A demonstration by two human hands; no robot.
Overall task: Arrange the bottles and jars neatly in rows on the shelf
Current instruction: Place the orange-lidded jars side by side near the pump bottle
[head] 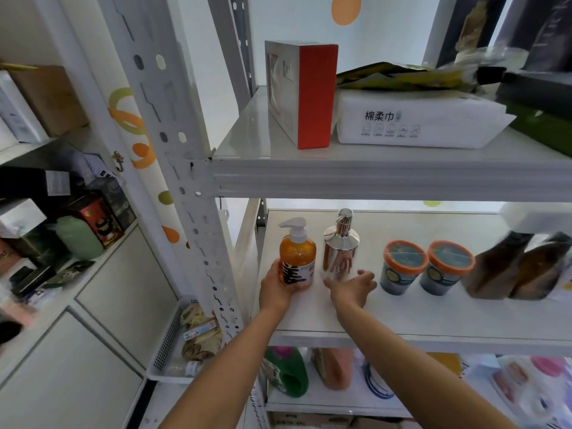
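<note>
Gripping the orange bottle [297, 258] on the shelf [433, 317], the left hand [277, 284] holds firm; the right hand [353, 287] lies open beside the silver bottle [340, 249].

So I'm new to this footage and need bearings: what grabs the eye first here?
The left hand wraps an orange pump bottle at the middle shelf's left end. The right hand is open by a shiny silver dispenser. Two orange-lidded jars stand to their right.
</note>
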